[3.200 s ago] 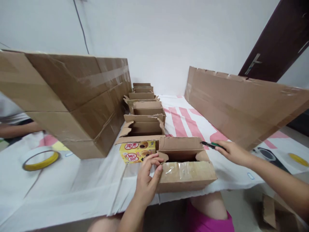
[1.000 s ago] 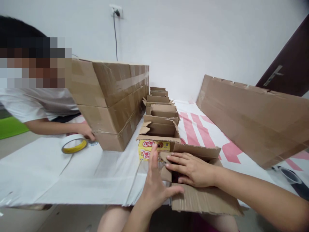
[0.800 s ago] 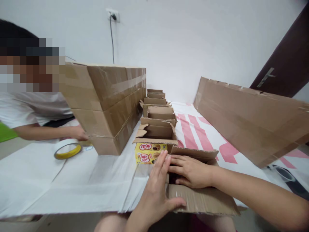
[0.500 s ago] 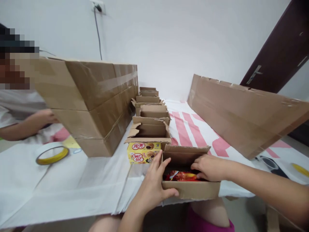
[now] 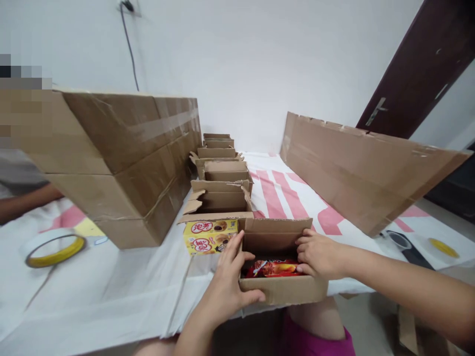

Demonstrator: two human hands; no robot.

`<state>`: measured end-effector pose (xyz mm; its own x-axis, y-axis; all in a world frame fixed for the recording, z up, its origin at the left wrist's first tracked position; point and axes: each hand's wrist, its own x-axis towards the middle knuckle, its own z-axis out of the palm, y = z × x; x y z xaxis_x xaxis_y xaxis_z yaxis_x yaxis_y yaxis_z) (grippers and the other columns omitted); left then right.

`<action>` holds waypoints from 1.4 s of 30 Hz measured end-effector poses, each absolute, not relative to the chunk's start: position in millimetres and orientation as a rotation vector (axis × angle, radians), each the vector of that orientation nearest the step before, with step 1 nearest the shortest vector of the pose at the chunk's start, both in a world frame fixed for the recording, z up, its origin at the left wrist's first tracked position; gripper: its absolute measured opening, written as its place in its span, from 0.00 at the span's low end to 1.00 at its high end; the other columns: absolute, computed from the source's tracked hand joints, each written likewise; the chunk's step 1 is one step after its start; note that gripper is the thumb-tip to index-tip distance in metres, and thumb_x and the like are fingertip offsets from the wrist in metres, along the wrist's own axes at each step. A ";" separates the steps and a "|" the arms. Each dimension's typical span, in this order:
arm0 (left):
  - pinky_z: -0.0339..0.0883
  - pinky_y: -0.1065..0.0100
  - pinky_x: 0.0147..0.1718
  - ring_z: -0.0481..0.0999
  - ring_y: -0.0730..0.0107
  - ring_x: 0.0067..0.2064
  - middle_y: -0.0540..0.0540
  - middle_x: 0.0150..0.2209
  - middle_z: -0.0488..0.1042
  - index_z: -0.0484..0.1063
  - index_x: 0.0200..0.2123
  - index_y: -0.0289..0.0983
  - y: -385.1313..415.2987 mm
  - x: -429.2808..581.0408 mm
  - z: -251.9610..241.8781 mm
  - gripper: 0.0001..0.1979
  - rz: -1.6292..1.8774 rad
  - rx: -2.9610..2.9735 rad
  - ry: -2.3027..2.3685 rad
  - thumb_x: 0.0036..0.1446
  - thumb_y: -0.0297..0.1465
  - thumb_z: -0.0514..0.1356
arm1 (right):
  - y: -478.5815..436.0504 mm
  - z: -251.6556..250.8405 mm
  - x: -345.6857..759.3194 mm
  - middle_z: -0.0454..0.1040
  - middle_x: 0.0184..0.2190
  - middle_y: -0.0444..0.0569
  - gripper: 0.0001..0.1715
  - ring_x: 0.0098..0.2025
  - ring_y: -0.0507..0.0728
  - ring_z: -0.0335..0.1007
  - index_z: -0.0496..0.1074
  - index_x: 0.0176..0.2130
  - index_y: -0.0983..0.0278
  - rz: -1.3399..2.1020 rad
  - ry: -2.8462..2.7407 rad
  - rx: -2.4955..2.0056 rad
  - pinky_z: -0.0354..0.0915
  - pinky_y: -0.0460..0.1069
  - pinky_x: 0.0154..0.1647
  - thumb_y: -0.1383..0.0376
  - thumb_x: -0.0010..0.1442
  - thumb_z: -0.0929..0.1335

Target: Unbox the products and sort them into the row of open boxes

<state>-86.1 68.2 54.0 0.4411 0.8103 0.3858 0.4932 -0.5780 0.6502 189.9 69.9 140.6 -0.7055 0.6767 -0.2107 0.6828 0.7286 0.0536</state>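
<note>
A small open cardboard box (image 5: 285, 291) sits at the table's near edge, with a red snack packet (image 5: 274, 268) lying inside. My left hand (image 5: 226, 284) grips the box's left wall, fingers over the rim and thumb on the front face. My right hand (image 5: 319, 254) curls over the right rim, its fingertips inside the box beside the packet. A yellow snack carton (image 5: 210, 236) stands just behind and left of the box.
A row of several open small boxes (image 5: 220, 190) runs back along the white table cover (image 5: 111, 287). Large taped cartons (image 5: 122, 158) stand left, a long cardboard sheet (image 5: 363, 168) right. Tape rolls lie at left (image 5: 54, 244) and right (image 5: 441, 247). Another person's arm (image 5: 25, 200) reaches in.
The green pen left my right hand. The box's flaps were opened and the red packet now shows inside. Both hands moved onto the box's sides, and the view swung right.
</note>
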 end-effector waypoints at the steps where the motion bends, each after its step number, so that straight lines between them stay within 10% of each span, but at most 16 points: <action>1: 0.53 0.39 0.60 0.47 0.39 0.68 0.33 0.68 0.46 0.70 0.45 0.39 68.3 -85.8 54.3 0.30 0.961 2.241 1.096 0.38 0.44 0.72 | 72.2 138.6 189.5 0.77 0.28 0.53 0.22 0.37 0.59 0.68 0.79 0.31 0.64 -0.019 2.680 1.062 0.54 0.56 0.49 0.57 0.65 0.61; 15: 0.52 0.40 0.60 0.47 0.41 0.68 0.35 0.68 0.46 0.66 0.53 0.42 68.5 -88.1 50.6 0.36 0.943 2.254 1.102 0.40 0.46 0.71 | 58.1 201.6 205.8 0.70 0.29 0.50 0.07 0.34 0.58 0.65 0.73 0.28 0.63 -0.037 2.550 1.273 0.59 0.52 0.39 0.69 0.49 0.65; 18: 0.53 0.40 0.60 0.48 0.41 0.68 0.35 0.68 0.46 0.66 0.53 0.42 68.9 -87.9 49.5 0.36 0.959 2.262 1.090 0.41 0.45 0.71 | 54.7 191.2 219.1 0.72 0.36 0.53 0.24 0.34 0.59 0.68 0.73 0.46 0.66 -0.076 2.451 1.403 0.59 0.50 0.32 0.71 0.48 0.65; 21: 0.53 0.41 0.60 0.49 0.41 0.67 0.35 0.68 0.46 0.65 0.54 0.42 69.4 -86.9 49.1 0.37 0.971 2.269 1.088 0.41 0.44 0.71 | 55.3 166.8 230.6 0.69 0.46 0.57 0.51 0.38 0.59 0.71 0.51 0.66 0.65 -0.157 2.467 1.505 0.62 0.49 0.33 0.73 0.45 0.67; 25: 0.55 0.41 0.60 0.49 0.40 0.67 0.36 0.69 0.44 0.61 0.59 0.45 67.7 -86.9 51.2 0.42 0.975 2.289 1.102 0.41 0.44 0.71 | 60.8 137.6 241.3 0.68 0.49 0.59 0.61 0.39 0.59 0.71 0.31 0.69 0.64 -0.307 2.511 1.641 0.64 0.51 0.37 0.74 0.47 0.66; 34: 0.54 0.38 0.59 0.43 0.38 0.67 0.39 0.70 0.37 0.51 0.65 0.48 64.4 -97.5 61.6 0.56 0.773 2.382 1.027 0.33 0.42 0.75 | 71.9 136.6 242.1 0.71 0.53 0.55 0.43 0.50 0.59 0.70 0.55 0.64 0.62 -0.563 2.575 1.663 0.65 0.49 0.47 0.75 0.50 0.64; 42: 0.51 0.40 0.61 0.44 0.41 0.67 0.39 0.69 0.42 0.55 0.62 0.47 67.6 -95.2 56.8 0.52 0.814 2.349 1.043 0.33 0.42 0.75 | 65.7 147.4 211.0 0.72 0.44 0.55 0.20 0.42 0.58 0.71 0.72 0.50 0.64 -0.106 2.698 1.691 0.65 0.51 0.41 0.69 0.60 0.61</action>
